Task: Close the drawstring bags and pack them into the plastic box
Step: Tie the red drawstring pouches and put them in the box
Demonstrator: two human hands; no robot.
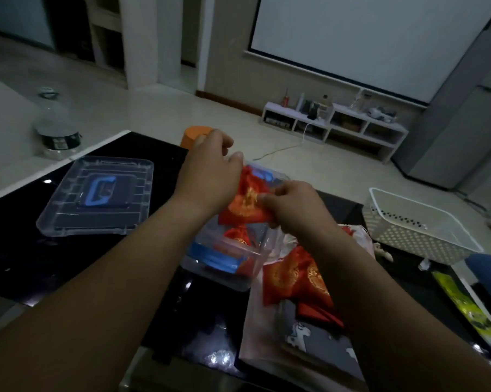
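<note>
A red drawstring bag (245, 203) with gold print hangs between my hands above the clear plastic box (224, 267). My left hand (213, 174) pinches its gathered top. My right hand (292, 205) pinches its right side. Inside the box lies another red bag (237, 236), beside blue clasps. More red bags (292, 278) lie in a heap on the dark table, right of the box and partly under my right forearm.
The box's clear lid (97, 196) with a blue handle lies to the left on the black table (40, 250). A white perforated basket (417, 224) stands at the right. An orange cylinder (193, 135) sits behind my left hand. Patterned grey cloth (309, 335) lies near the front.
</note>
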